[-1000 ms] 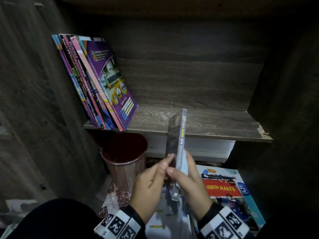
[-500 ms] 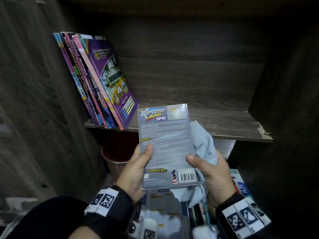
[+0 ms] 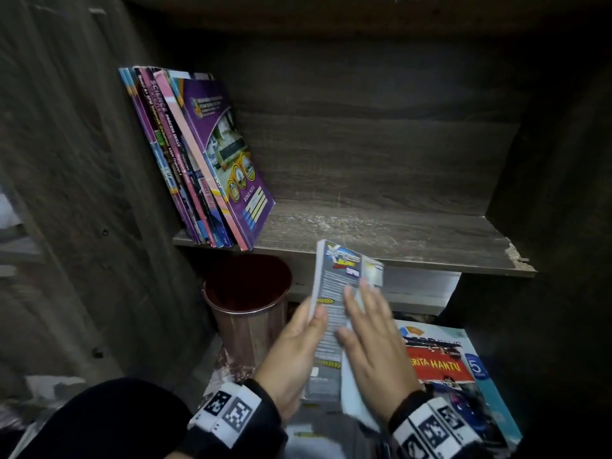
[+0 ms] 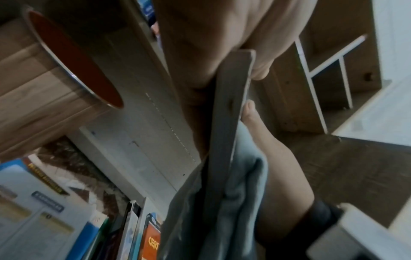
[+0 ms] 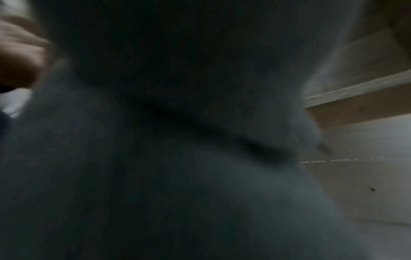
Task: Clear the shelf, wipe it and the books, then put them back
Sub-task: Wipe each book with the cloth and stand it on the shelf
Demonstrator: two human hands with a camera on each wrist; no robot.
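A thin grey book [image 3: 334,293] stands tilted below the wooden shelf [image 3: 381,233]. My left hand [image 3: 293,354] grips its left edge, thumb on the cover. My right hand [image 3: 376,346] lies flat on the cover with straight fingers, pressing a pale blue cloth [image 3: 356,404] against it. The left wrist view shows the book's edge [image 4: 230,123], the cloth [image 4: 235,202] and a right fingertip [image 4: 249,107]. The cloth [image 5: 177,158] fills the dark right wrist view. Several books [image 3: 198,154] lean at the shelf's left end.
A copper-coloured bin [image 3: 248,309] with a red inside stands under the shelf's left part. A stack of books [image 3: 463,369] lies on the floor at the right. The shelf's front right corner [image 3: 516,256] is chipped. Dark cabinet walls close in both sides.
The book has turned from facing me to angled away. My right hand has come off its right edge and now lies flat on the cover with the cloth under it.
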